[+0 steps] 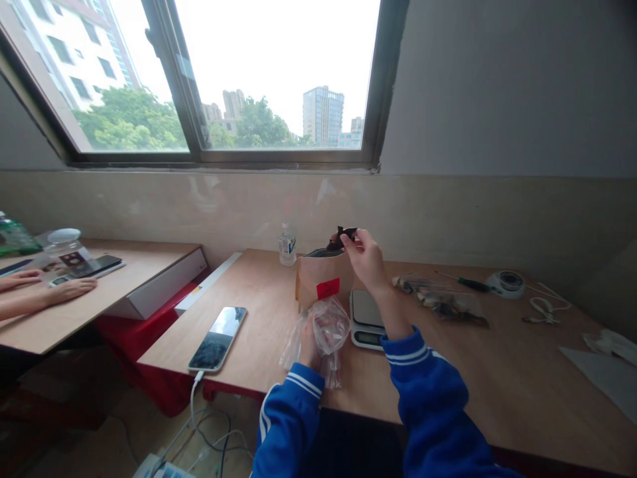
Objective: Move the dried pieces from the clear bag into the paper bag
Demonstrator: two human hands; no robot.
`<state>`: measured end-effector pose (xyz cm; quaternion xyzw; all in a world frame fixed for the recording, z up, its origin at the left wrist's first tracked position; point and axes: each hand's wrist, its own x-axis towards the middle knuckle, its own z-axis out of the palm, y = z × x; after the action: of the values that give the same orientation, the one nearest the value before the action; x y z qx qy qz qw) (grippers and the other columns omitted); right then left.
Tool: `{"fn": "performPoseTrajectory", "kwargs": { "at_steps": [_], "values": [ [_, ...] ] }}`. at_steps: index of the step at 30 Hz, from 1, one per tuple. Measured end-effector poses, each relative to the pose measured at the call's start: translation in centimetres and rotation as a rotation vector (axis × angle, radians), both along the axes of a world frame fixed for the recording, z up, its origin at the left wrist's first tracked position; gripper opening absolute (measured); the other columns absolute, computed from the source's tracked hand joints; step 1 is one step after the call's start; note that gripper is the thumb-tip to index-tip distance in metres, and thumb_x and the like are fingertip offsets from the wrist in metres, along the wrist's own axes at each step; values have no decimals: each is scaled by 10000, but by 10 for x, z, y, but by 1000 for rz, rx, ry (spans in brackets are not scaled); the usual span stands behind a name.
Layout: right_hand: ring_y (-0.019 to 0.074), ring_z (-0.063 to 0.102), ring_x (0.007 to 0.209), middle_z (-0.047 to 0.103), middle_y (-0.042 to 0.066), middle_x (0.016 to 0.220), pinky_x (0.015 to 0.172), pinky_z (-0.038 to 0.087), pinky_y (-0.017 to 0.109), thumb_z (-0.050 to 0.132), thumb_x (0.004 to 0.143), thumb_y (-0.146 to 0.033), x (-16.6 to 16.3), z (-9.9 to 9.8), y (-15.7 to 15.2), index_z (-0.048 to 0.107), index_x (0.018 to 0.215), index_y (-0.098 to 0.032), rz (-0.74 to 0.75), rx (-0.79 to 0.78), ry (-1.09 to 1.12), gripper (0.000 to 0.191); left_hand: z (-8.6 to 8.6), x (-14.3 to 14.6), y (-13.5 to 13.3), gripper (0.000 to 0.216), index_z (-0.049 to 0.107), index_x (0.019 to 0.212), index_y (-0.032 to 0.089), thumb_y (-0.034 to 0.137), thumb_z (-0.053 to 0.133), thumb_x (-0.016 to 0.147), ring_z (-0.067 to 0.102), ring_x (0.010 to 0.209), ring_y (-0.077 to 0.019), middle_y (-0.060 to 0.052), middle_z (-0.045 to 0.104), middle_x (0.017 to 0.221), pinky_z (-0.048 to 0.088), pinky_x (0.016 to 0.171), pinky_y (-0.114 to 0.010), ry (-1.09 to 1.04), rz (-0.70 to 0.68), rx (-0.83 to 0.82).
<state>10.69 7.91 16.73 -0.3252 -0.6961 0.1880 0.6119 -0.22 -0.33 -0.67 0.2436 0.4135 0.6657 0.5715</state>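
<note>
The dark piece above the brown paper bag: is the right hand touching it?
Touching. The head view shows the right hand pinching the dark piece between its fingertips, just above the open top of the brown paper bag.

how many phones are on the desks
2. One phone lies face up on the near desk, left of the paper bag, with a cable at its edge. Another phone lies on the left desk, by another person's hand.

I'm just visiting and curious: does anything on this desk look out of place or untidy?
Nothing is spilled or broken. The phone lies at the table's front edge, its cable hanging to the floor. The right hand lifts a dark piece above a paper bag; the left hand holds a plastic bag.
</note>
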Motion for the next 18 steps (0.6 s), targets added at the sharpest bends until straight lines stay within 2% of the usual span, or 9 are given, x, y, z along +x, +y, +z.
{"fn": "performPoseTrajectory", "kwargs": {
  "at_steps": [3,5,8,10,15,18],
  "values": [
    [210,605,863,665,84,927,782,481,340,518,870,-441,-13,-5,7,650,820,-189,-1,72,-232,289,-3,0,2,367,628,943,112,434,541,789,523,365,-101,-106,711,772,403,355,-214,-19,30,18],
    [222,596,921,678,83,952,843,458,368,510,887,-364,-17,-14,5,664,831,-198,8,90,-315,233,-4,1,3,392,638,917,110,465,551,777,512,356,-97,-94,698,696,396,351,-206,-17,20,10],
    [221,573,1006,677,71,1016,917,424,385,502,892,-280,-16,-22,-1,672,912,-213,-20,111,-310,184,-5,2,2,494,658,858,72,542,534,774,485,328,-107,-68,616,499,371,333,-206,2,-32,-7],
    [218,560,1038,668,65,1043,942,409,390,511,884,-269,-14,-19,-2,662,974,-219,-32,112,-310,183,-6,2,1,541,665,842,56,576,542,758,490,324,-123,-52,566,427,371,331,-213,7,-46,-11],
    [233,518,1110,615,94,1140,990,369,421,521,871,-337,-3,-10,-7,609,1092,-198,-50,83,-318,276,-8,2,2,571,672,829,69,616,545,731,488,315,-122,-65,604,471,372,324,-225,-7,-47,-10],
    [225,532,1071,612,95,1088,983,372,418,435,906,-348,5,-25,-29,613,1028,-196,-135,48,-193,264,-9,2,2,551,668,829,78,600,498,774,501,330,-125,-69,627,514,391,336,-237,5,-50,2]
  ]
}}
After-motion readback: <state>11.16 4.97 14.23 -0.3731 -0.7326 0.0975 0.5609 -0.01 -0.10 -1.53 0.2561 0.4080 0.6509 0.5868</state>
